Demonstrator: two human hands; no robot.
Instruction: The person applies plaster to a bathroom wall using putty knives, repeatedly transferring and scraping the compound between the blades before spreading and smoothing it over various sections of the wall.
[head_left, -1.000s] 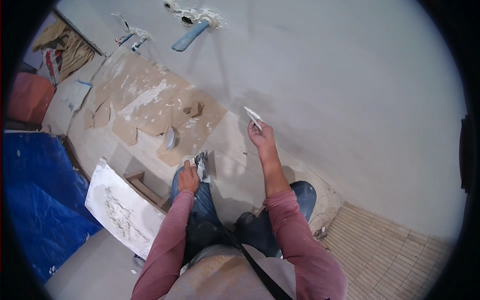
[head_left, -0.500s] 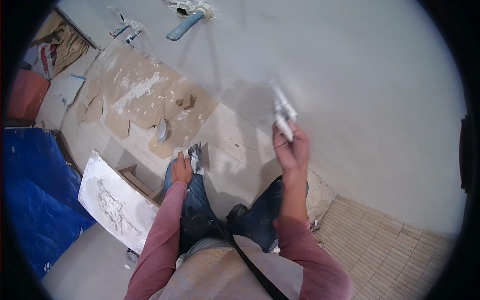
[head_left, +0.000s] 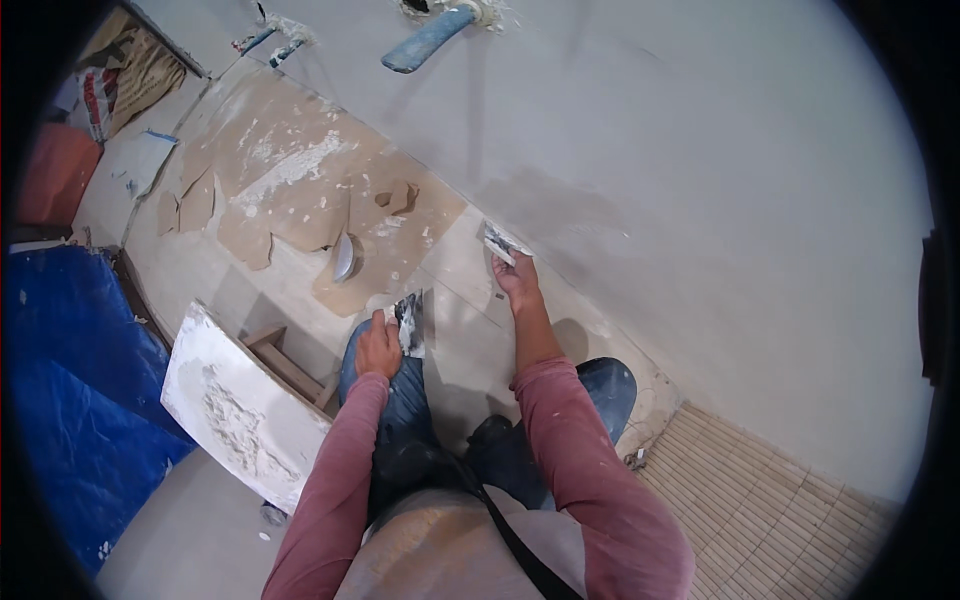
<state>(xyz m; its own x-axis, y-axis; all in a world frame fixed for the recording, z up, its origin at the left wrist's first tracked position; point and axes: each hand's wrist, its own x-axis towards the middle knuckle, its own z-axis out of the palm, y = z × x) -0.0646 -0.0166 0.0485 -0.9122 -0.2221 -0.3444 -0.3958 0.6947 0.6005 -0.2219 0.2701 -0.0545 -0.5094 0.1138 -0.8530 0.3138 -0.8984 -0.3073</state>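
My left hand (head_left: 379,346) grips a wide putty knife (head_left: 410,325) whose blade is smeared with white compound, over my left knee. My right hand (head_left: 516,276) holds another putty knife (head_left: 505,241), its blade coated with white and dark smears, low near the foot of the pale wall (head_left: 700,240). A grayish damp-looking patch is on the wall just above it. A white board (head_left: 240,420) with a heap of white compound lies tilted on a wooden support (head_left: 290,368) to my left.
Torn brown paper (head_left: 260,170) and a small pale dish (head_left: 345,257) lie on the floor. Blue pipes (head_left: 420,47) stick out of the wall. A blue tarp (head_left: 70,380), red container (head_left: 55,175) and sacks (head_left: 140,70) are at left. Narrow strip tiles (head_left: 750,480) lie lower right.
My right hand with its knife swung rightward and up along the wall, then came back down and left. My left hand and its knife stay near the knee, shifting only slightly.
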